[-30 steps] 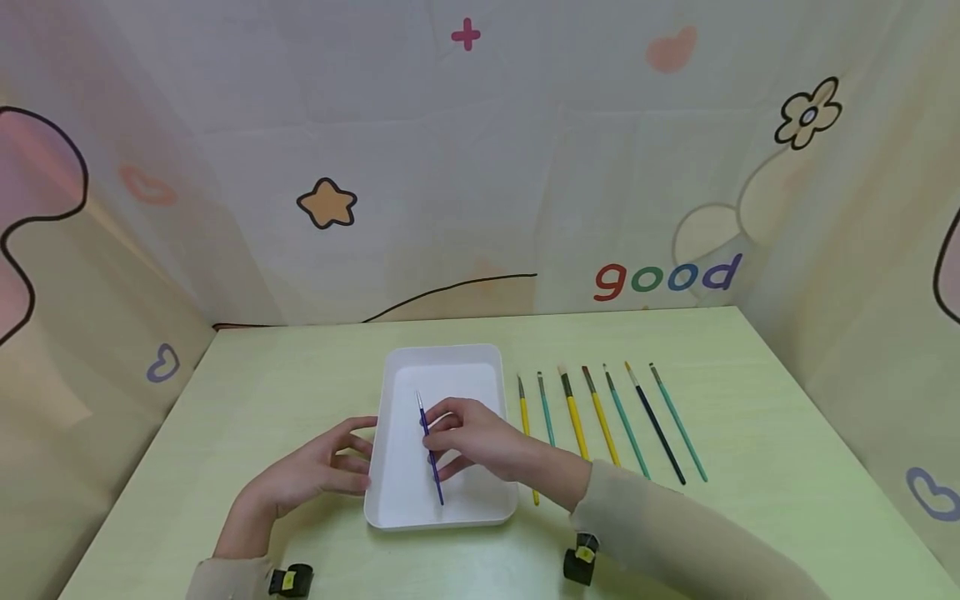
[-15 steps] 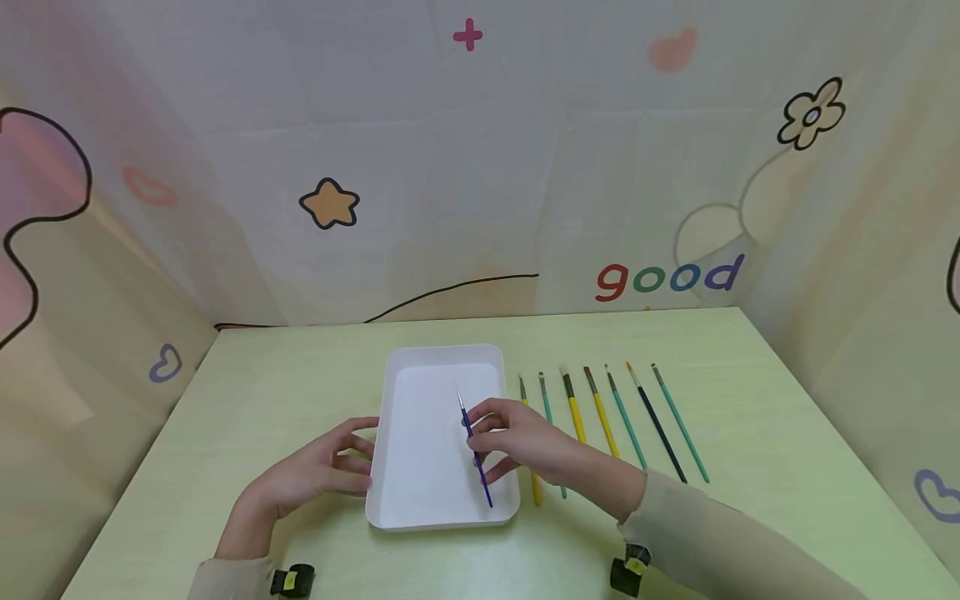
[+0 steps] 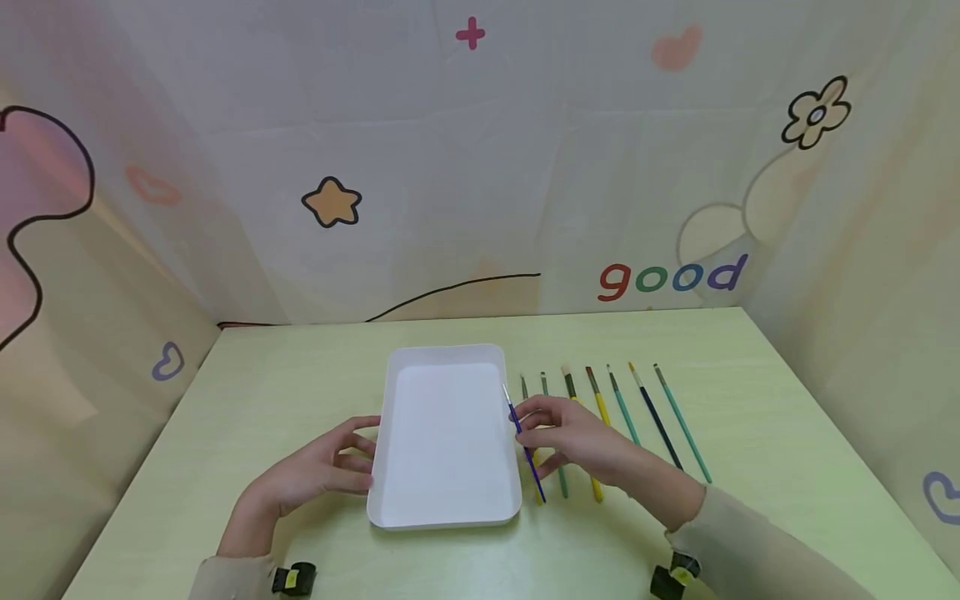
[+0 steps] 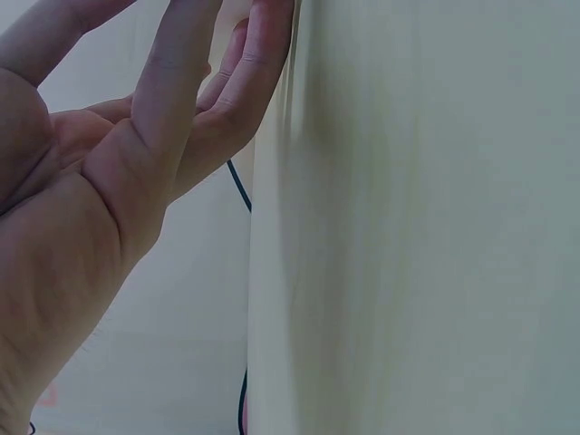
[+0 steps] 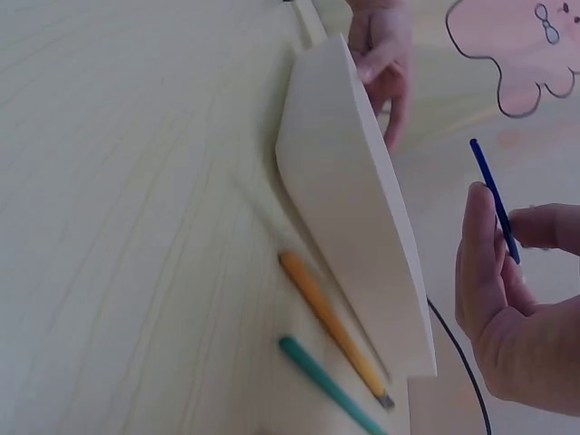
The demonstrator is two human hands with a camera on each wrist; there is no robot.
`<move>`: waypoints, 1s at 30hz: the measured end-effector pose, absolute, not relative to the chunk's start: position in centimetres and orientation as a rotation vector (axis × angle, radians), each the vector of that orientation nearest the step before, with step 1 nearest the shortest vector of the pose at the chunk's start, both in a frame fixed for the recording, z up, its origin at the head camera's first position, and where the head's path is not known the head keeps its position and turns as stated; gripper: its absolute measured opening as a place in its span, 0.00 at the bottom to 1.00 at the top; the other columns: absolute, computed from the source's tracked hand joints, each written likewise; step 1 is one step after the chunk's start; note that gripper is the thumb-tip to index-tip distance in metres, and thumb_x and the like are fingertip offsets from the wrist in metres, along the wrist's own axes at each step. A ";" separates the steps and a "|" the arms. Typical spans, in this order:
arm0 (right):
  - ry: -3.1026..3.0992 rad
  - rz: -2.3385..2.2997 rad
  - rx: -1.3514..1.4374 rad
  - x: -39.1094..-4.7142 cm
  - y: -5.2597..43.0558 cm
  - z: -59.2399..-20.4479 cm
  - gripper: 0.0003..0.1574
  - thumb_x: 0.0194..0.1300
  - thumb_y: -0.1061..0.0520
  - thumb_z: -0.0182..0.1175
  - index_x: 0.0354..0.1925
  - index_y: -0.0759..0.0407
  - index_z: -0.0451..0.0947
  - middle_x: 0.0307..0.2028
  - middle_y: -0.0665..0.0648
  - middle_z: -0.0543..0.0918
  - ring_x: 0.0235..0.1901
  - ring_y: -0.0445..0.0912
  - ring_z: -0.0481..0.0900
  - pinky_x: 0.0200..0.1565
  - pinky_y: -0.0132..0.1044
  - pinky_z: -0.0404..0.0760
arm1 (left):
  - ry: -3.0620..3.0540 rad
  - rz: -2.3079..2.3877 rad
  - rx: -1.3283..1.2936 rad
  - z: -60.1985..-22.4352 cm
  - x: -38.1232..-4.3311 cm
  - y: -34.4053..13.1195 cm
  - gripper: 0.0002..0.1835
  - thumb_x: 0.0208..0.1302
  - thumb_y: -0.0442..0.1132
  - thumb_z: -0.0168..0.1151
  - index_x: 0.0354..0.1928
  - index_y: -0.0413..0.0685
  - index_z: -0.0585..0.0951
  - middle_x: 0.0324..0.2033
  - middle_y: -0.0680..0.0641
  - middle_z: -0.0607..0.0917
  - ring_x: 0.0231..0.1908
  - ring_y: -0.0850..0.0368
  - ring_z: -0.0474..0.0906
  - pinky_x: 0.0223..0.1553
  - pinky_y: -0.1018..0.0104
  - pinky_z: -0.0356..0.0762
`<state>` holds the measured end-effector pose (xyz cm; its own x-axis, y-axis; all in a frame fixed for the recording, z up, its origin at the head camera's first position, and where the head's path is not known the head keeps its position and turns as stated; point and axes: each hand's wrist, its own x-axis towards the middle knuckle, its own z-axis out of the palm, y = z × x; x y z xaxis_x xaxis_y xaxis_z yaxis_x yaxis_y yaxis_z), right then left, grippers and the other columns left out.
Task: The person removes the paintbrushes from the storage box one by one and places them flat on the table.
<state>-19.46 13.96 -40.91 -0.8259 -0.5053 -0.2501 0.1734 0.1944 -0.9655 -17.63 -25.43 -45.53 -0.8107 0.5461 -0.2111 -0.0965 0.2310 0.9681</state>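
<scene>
My right hand (image 3: 581, 437) pinches a slim paintbrush (image 3: 528, 456) with a blue handle between thumb and fingers, bristles pointing away from me. It hangs just past the right rim of a shallow white tray (image 3: 446, 433), above the leftmost of the laid-out brushes. In the right wrist view the blue handle (image 5: 488, 172) shows raised above the tray's wall (image 5: 349, 199). The bare tray floor is visible. At the tray's left side my left hand (image 3: 318, 471) rests with relaxed fingers, fingertips right at the wall. The left wrist view shows that hand (image 4: 109, 199) without the tray.
Right of the tray several paintbrushes lie side by side on the pale table (image 3: 300, 367), among them a yellow brush (image 3: 602, 408), a dark navy brush (image 3: 660, 427) and a teal brush (image 3: 684, 425). A printed curtain (image 3: 450, 192) stands behind the table.
My right hand has carried the blue paintbrush rightward, from over the tray's middle to just beyond its right rim. The left hand and the tray have stayed in place.
</scene>
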 end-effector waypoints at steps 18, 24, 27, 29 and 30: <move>2.039 -1.741 -0.189 -20.1 21.7 -41.2 0.30 0.75 0.59 0.61 0.66 0.75 0.63 0.48 0.66 0.77 0.44 0.53 0.78 0.41 0.44 0.85 | 2.002 1.613 0.410 -45.4 -17.6 -25.4 0.45 0.65 0.30 0.69 0.79 0.42 0.55 0.59 0.31 0.71 0.57 0.39 0.79 0.54 0.55 0.78; 2.124 -1.693 -0.132 -20.6 24.1 -41.6 0.34 0.76 0.58 0.59 0.70 0.73 0.60 0.52 0.69 0.75 0.47 0.55 0.77 0.43 0.45 0.85 | 2.001 1.616 0.411 -45.5 -17.7 -25.4 0.45 0.65 0.30 0.69 0.79 0.43 0.55 0.59 0.31 0.71 0.58 0.39 0.79 0.55 0.54 0.78; 2.172 -1.660 -0.095 -20.7 25.4 -41.8 0.33 0.77 0.57 0.59 0.70 0.73 0.60 0.54 0.69 0.75 0.48 0.56 0.78 0.44 0.43 0.85 | 2.003 1.614 0.412 -45.6 -17.7 -25.4 0.45 0.65 0.30 0.69 0.79 0.43 0.55 0.59 0.31 0.71 0.58 0.39 0.79 0.55 0.54 0.78; 2.208 -1.639 -0.086 -20.7 26.3 -42.0 0.33 0.77 0.58 0.58 0.70 0.73 0.59 0.54 0.70 0.74 0.48 0.56 0.78 0.43 0.43 0.85 | 2.004 1.612 0.414 -45.6 -17.8 -25.4 0.45 0.65 0.31 0.69 0.79 0.43 0.55 0.59 0.31 0.71 0.58 0.38 0.79 0.55 0.54 0.78; 2.226 -1.631 -0.080 -20.6 26.7 -42.1 0.33 0.77 0.58 0.58 0.70 0.73 0.59 0.54 0.70 0.74 0.48 0.55 0.78 0.43 0.43 0.85 | 2.003 1.613 0.414 -45.6 -17.7 -25.4 0.45 0.65 0.31 0.69 0.79 0.42 0.55 0.59 0.31 0.71 0.58 0.38 0.79 0.55 0.54 0.78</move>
